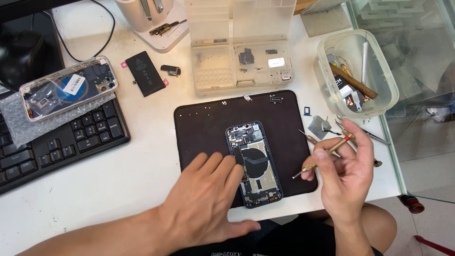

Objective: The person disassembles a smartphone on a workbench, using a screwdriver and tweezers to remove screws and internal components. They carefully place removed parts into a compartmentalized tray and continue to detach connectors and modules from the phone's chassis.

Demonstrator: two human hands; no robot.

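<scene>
left hand [208,199] flat, open, fingertips on the opened phone [253,163] | right hand [346,173] pinching a screwdriver [324,154] | both over the black mat [208,128] near the bench's front edge

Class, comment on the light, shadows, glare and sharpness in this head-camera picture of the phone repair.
Head view: even, bright light whitens the table; soft shadow under the left hand; mild glare on the clear parts box; opened phone and the right hand holding the screwdriver are sharp; straight edges bow slightly near the frame's borders.
</scene>
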